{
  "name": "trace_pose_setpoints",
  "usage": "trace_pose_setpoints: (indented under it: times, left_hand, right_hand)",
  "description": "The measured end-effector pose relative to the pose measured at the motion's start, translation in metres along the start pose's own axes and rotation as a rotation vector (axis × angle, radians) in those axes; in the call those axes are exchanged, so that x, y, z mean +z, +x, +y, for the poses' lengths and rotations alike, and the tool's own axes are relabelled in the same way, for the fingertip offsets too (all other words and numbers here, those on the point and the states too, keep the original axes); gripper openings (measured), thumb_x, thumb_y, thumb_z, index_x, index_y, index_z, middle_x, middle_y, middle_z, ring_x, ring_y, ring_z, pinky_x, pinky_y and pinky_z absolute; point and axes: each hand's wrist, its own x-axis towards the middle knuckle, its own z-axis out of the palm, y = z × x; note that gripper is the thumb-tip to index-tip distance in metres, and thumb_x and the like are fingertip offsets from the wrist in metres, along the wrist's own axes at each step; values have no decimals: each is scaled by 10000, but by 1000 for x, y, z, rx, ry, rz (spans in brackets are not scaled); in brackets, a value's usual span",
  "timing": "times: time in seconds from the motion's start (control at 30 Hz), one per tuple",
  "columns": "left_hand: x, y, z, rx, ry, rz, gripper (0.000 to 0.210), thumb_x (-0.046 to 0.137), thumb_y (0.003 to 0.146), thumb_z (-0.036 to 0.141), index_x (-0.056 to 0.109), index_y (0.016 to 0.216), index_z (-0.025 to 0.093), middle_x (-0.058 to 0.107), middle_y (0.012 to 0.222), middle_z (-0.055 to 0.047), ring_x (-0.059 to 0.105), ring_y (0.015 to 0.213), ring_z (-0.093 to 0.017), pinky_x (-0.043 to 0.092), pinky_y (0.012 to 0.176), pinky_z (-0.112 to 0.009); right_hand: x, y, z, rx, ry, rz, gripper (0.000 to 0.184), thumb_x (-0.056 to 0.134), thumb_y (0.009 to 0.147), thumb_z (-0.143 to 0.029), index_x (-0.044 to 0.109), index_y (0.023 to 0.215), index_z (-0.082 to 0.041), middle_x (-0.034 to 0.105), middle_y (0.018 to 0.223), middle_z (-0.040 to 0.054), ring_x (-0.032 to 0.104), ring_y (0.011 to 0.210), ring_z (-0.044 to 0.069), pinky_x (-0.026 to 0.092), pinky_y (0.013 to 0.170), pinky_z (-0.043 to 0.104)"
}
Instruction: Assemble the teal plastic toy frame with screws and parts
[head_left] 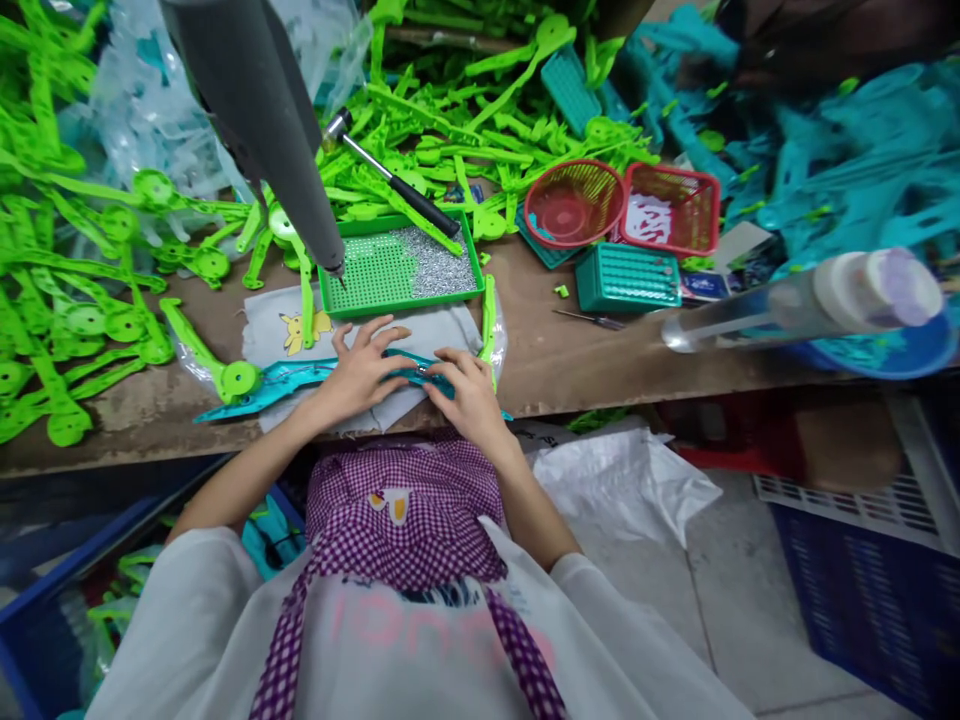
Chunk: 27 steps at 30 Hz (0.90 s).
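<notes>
A long teal plastic part (289, 378) lies across a grey cloth (262, 310) at the front edge of the bench. My left hand (364, 368) bends over its middle, fingers on the far side and thumb on the near side. From the right, my right hand (471, 392) holds the same part, its thumb and fingertips close to a small shiny metal piece (421, 370) set in it. What lies under my palms is hidden. Just beyond stands a green tray (367, 268) with many tiny silvery metal pieces (442, 268).
A grey power-tool-like arm (270, 130) hangs over the tray. A hammer (397, 185) rests on its far edge. Lime-green plastic parts (82, 300) pile left and behind. Red baskets (574, 205), a teal box (626, 278), a screwdriver (589, 318) and a clear bottle (795, 300) stand right.
</notes>
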Motion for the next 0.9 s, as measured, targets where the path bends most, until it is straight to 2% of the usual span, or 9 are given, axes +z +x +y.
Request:
trace_pose_setpoints:
  times: [0.1,0.2,0.43,0.57,0.67,0.73,0.8,0.9]
  left_hand:
    - [3,-3,-2,38,-5,39,126,672,900,299,731,1004,336,604,1375,-30,407,1382,-294,143,1102,-607]
    - [4,-5,-1,58,-1,19,126,640,925,319,732,1004,353,627,1364,-26,449,1366,-288,108,1117,-636]
    - [-3,-6,0,12,4,-80,191,652,914,349,731,1088,357,534,1477,-54,353,1447,-346,17,1132,-729]
    - [-2,-7,0,39,48,-66,192,655,910,331,736,1084,343,515,1496,-77,362,1441,-367,40,1108,-750]
    - [1,-9,3,3,114,-8,201,640,918,305,739,1088,348,547,1465,-99,423,1401,-375,81,1093,-746]
    - [2,-8,4,-8,144,31,217,619,928,265,745,1077,361,564,1449,-98,449,1385,-367,98,1092,-734]
    - [3,-6,5,-6,157,47,239,610,930,239,748,1069,375,569,1444,-92,463,1377,-362,119,1091,-727]
    - [3,-3,7,-12,161,60,256,595,934,216,760,1046,378,585,1426,-94,489,1357,-365,155,1087,-718]
  right_hand:
    - [2,1,2,-53,-58,-7,171,560,957,-306,682,1049,-230,656,1239,95,611,1164,243,401,1011,451]
    - [2,-1,5,-103,-114,7,219,512,979,-311,697,1061,-226,657,1252,110,617,1148,244,410,1006,453]
    - [-3,-3,12,-221,-162,-102,261,464,989,-259,687,1126,-264,659,1291,104,625,1144,250,414,1061,500]
    - [-2,-2,10,-283,-253,-121,251,470,986,-241,685,1115,-253,676,1269,100,624,1153,233,448,1045,477]
    - [-7,3,11,-344,-298,-118,251,472,987,-247,686,1118,-236,695,1233,101,628,1146,231,487,1011,471]
    - [-21,8,13,-405,-264,-112,252,493,985,-294,683,1134,-223,685,1251,105,636,1136,231,508,992,464]
    - [-46,16,15,-417,-172,-45,263,521,977,-342,677,1144,-211,674,1262,111,640,1139,220,527,973,432]
    - [-93,42,22,-293,2,199,238,515,983,-333,678,1115,-220,695,1178,96,649,1118,188,541,947,384]
